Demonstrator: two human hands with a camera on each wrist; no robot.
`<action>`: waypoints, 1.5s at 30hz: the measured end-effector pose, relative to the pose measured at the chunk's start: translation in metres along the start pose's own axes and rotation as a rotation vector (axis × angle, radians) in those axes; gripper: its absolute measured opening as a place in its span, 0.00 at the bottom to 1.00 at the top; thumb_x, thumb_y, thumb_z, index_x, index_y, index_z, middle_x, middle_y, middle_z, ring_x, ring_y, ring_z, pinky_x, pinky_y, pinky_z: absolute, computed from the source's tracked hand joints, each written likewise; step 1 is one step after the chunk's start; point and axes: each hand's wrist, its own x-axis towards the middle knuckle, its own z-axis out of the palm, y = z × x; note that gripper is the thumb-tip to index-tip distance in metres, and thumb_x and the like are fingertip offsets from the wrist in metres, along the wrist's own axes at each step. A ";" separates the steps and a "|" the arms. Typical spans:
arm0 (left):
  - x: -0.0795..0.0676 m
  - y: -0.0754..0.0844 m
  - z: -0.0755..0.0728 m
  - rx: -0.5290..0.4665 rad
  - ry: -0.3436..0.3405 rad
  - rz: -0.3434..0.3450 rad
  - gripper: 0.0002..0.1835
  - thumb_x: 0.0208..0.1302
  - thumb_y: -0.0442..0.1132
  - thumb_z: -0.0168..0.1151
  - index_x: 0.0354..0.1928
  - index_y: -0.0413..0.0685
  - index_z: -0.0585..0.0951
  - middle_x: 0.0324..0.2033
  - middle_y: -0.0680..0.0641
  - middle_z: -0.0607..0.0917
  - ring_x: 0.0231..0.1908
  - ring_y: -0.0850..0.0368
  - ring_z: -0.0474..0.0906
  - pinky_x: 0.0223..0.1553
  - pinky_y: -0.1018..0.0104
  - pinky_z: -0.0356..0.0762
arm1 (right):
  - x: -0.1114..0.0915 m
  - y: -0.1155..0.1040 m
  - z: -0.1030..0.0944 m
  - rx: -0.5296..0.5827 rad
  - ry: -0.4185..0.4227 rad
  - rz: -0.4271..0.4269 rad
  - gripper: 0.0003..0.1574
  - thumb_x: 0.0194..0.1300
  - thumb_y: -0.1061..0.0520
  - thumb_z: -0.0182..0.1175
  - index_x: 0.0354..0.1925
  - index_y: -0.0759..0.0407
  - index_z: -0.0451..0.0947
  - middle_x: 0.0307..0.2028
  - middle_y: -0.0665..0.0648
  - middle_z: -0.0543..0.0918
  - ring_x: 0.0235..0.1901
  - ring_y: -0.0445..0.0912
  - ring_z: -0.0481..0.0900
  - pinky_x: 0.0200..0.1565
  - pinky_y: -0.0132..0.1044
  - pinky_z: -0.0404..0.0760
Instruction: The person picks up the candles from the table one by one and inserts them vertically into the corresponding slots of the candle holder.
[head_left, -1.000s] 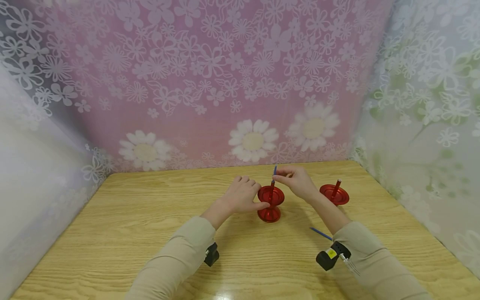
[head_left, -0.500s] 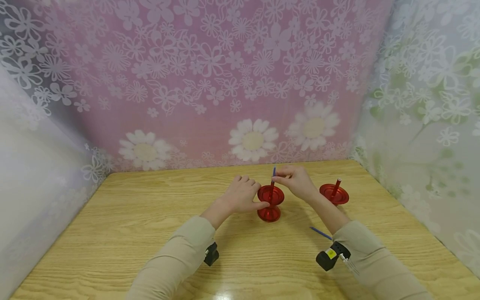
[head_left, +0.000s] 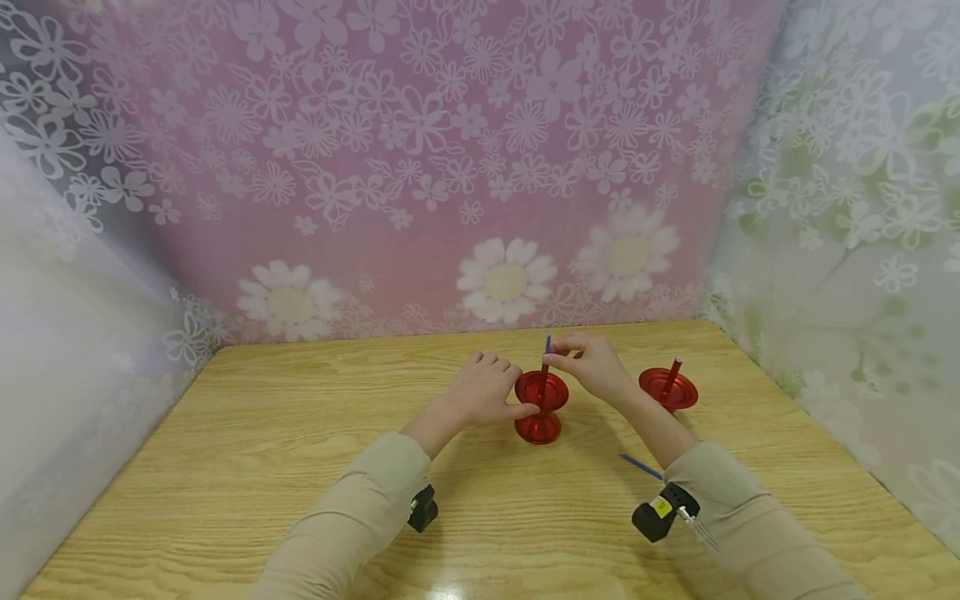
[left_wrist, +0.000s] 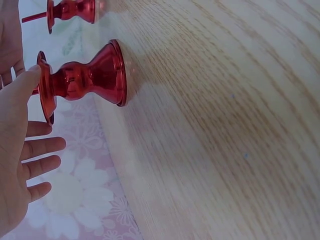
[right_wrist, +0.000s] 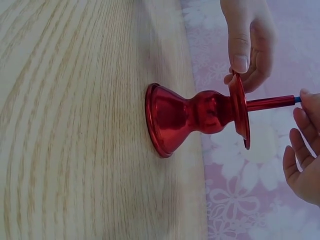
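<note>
A shiny red candlestick (head_left: 540, 429) stands upright on the table, with a dish on top and a thin red tube (right_wrist: 270, 103) rising from it. My left hand (head_left: 483, 390) grips the dish rim between thumb and index finger; its other fingers are spread, as the left wrist view shows. With thumb and fingertips, my right hand (head_left: 596, 367) pinches a thin blue stick (head_left: 548, 342) right at the tube's top. In the right wrist view a short bit of blue shows between the tube's end and the fingertips.
To the right of my right hand stands a second red candlestick (head_left: 678, 392) with a similar tube. Another thin blue stick (head_left: 641, 467) lies on the wooden table (head_left: 337, 400) beside my right sleeve. Flowered cloth walls enclose the table's back and sides.
The blue stick and right fingertips have come slightly lower and left, and the gap above the tube has closed. The left hand and the candlestick have stayed put.
</note>
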 end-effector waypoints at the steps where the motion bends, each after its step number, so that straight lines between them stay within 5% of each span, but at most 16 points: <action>1: 0.000 0.000 0.000 -0.001 0.000 0.001 0.30 0.60 0.70 0.46 0.45 0.53 0.78 0.36 0.55 0.79 0.43 0.56 0.71 0.47 0.60 0.64 | 0.000 0.000 0.000 0.013 -0.004 0.016 0.13 0.62 0.56 0.62 0.39 0.66 0.83 0.36 0.59 0.83 0.39 0.51 0.77 0.40 0.40 0.73; 18: 0.000 0.000 0.000 -0.054 0.006 -0.019 0.30 0.61 0.69 0.47 0.43 0.51 0.77 0.36 0.53 0.79 0.43 0.54 0.73 0.47 0.58 0.66 | -0.002 0.004 -0.006 0.063 -0.103 0.141 0.15 0.64 0.51 0.60 0.41 0.62 0.79 0.39 0.58 0.80 0.44 0.51 0.74 0.45 0.46 0.71; 23: -0.002 0.000 -0.003 -0.076 0.080 -0.018 0.25 0.62 0.66 0.49 0.28 0.51 0.74 0.24 0.55 0.75 0.30 0.58 0.72 0.37 0.63 0.66 | -0.009 0.008 -0.014 0.030 -0.140 0.133 0.16 0.65 0.49 0.58 0.43 0.60 0.77 0.40 0.57 0.79 0.42 0.50 0.74 0.43 0.43 0.71; 30: -0.002 0.011 -0.008 -0.053 0.158 0.092 0.26 0.64 0.61 0.52 0.14 0.54 0.69 0.11 0.58 0.64 0.14 0.65 0.60 0.16 0.72 0.54 | -0.028 0.016 -0.029 -0.075 -0.131 0.113 0.18 0.66 0.46 0.56 0.44 0.58 0.78 0.39 0.55 0.81 0.40 0.48 0.76 0.41 0.42 0.74; 45: 0.013 0.053 -0.019 -0.096 0.108 0.146 0.17 0.67 0.56 0.51 0.30 0.54 0.76 0.20 0.58 0.74 0.20 0.66 0.70 0.21 0.74 0.65 | -0.080 0.030 -0.078 -0.257 -0.125 0.039 0.12 0.66 0.53 0.58 0.41 0.59 0.80 0.36 0.52 0.83 0.38 0.47 0.80 0.40 0.41 0.77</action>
